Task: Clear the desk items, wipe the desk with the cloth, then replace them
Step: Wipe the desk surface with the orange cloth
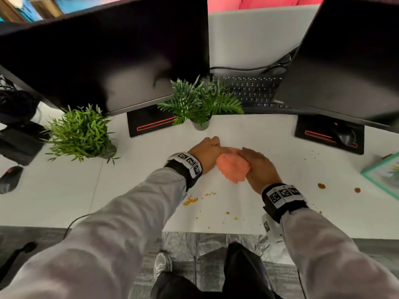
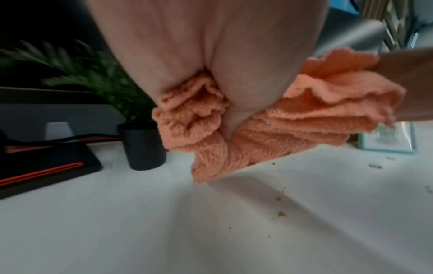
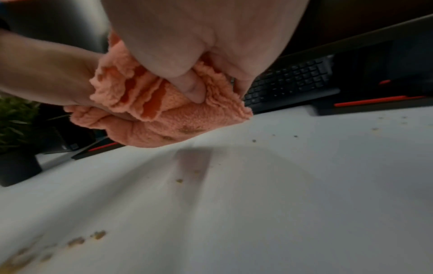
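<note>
Orange cloth (image 1: 232,167) bunched above mid surface (image 1: 133,190), off it. Left hand (image 1: 207,155) and right hand (image 1: 260,167) both clamped on cloth, one each side. Crumbs (image 1: 190,200) scattered nearer edge.

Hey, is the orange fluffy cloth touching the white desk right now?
Apart. The left wrist view shows the orange fluffy cloth bunched in both hands, hanging above the white desk with a shadowed gap beneath.

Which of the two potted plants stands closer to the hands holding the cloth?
The fern-like plant between the monitors; the bushier plant sits farther left.
</note>
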